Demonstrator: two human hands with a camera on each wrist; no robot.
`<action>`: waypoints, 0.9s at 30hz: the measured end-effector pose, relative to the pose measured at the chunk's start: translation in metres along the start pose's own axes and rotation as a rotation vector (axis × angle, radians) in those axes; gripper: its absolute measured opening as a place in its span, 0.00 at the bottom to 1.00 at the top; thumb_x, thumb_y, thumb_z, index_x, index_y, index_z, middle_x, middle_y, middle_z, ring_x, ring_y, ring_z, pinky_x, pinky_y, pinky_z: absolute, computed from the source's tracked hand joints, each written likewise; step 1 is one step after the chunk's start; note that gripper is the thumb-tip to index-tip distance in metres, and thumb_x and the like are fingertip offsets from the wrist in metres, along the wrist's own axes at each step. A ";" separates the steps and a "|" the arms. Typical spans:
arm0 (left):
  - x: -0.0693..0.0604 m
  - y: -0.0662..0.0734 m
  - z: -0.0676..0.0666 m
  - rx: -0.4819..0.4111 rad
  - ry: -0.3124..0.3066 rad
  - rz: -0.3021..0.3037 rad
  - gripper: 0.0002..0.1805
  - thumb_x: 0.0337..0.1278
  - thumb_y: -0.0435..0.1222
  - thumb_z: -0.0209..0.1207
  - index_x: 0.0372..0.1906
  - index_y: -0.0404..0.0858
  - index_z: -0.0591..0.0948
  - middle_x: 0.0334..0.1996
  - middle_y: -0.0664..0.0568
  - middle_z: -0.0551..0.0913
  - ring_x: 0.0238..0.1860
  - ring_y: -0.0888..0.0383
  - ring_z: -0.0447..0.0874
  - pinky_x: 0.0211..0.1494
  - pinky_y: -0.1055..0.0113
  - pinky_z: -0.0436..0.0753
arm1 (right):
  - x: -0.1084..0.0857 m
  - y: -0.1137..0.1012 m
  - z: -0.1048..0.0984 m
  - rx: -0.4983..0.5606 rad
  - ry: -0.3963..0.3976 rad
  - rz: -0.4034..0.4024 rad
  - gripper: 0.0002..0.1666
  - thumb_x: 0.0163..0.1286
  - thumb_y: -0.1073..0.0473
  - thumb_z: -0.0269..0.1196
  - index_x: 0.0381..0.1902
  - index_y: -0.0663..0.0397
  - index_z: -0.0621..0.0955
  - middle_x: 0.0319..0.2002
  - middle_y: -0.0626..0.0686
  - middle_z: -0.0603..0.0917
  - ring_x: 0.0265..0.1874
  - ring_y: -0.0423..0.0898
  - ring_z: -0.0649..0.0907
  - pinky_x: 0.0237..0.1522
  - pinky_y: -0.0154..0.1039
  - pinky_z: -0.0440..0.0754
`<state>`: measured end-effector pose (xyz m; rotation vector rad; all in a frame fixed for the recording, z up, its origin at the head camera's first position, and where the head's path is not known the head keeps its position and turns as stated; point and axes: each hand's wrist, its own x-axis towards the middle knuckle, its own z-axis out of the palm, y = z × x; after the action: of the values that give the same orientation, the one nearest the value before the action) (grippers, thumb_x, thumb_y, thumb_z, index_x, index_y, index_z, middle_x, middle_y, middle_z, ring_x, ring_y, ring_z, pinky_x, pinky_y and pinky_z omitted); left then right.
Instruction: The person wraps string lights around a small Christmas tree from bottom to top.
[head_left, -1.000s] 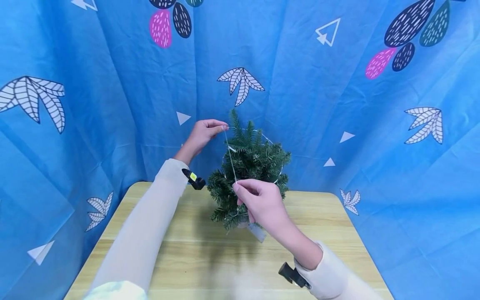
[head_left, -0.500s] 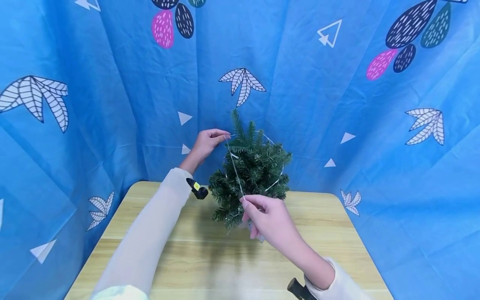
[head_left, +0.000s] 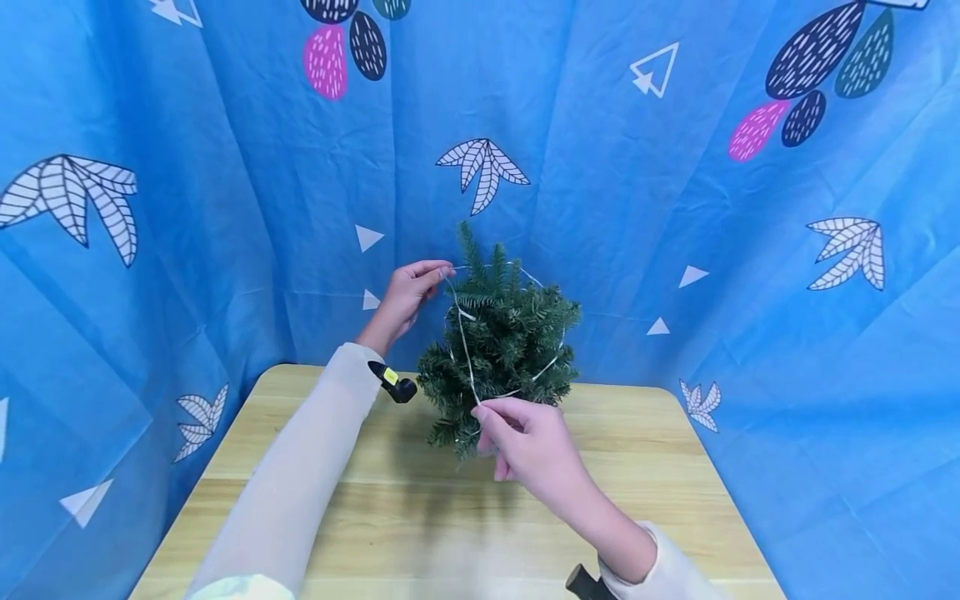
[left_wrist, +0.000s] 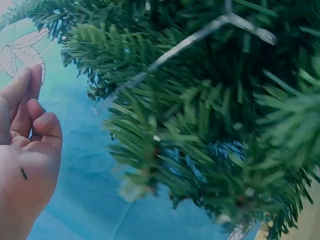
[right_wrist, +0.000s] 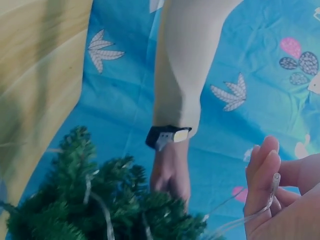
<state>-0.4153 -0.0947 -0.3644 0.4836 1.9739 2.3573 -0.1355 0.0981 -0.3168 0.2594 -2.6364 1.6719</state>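
Observation:
A small artificial Christmas tree (head_left: 510, 325) stands on the table, its base hidden behind my right hand. A thin pale string light (head_left: 463, 342) loops around the branches. Left of the treetop, my left hand (head_left: 408, 296) pinches the string between thumb and fingertips. My right hand (head_left: 536, 446), in front of the lower branches, pinches the string further along. Between both hands the strand hangs slightly bowed. The right wrist view shows a clear end of the string light (right_wrist: 274, 187) sticking out by the right fingers. In the left wrist view a pale strand (left_wrist: 175, 50) crosses the needles.
The wooden table (head_left: 390, 533) has rounded back corners. Blue patterned cloth (head_left: 615, 192) hangs close behind the tree and along both sides. Each wrist carries a small black camera, such as the wrist camera (head_left: 393, 383) on the left.
Both hands have come down, the right one ending low before the tree. The strand between them went from straight to slightly bowed. A lower length of string now shows across the front.

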 end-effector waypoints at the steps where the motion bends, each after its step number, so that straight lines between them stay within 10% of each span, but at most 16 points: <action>1: 0.001 0.001 0.001 -0.040 0.002 -0.011 0.25 0.70 0.42 0.61 0.62 0.29 0.79 0.44 0.56 0.89 0.29 0.61 0.70 0.34 0.70 0.70 | 0.000 -0.001 0.001 0.008 0.002 -0.010 0.11 0.76 0.52 0.60 0.42 0.44 0.88 0.25 0.52 0.85 0.13 0.48 0.81 0.20 0.39 0.80; 11: 0.001 0.007 0.008 -0.195 -0.008 -0.028 0.21 0.68 0.40 0.63 0.59 0.31 0.81 0.43 0.55 0.89 0.28 0.63 0.71 0.31 0.73 0.71 | -0.005 -0.008 0.006 0.035 0.019 -0.066 0.12 0.77 0.50 0.60 0.44 0.43 0.88 0.25 0.52 0.85 0.14 0.48 0.81 0.21 0.40 0.81; 27: -0.005 -0.016 0.003 0.207 -0.040 -0.030 0.16 0.73 0.36 0.57 0.59 0.36 0.83 0.63 0.45 0.80 0.63 0.51 0.77 0.65 0.57 0.76 | -0.016 0.032 0.001 0.140 0.036 0.077 0.14 0.74 0.50 0.62 0.49 0.49 0.87 0.27 0.56 0.84 0.14 0.49 0.82 0.20 0.42 0.82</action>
<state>-0.4130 -0.0896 -0.3805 0.5003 2.2014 2.1198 -0.1247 0.1131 -0.3477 0.1292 -2.5384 1.8694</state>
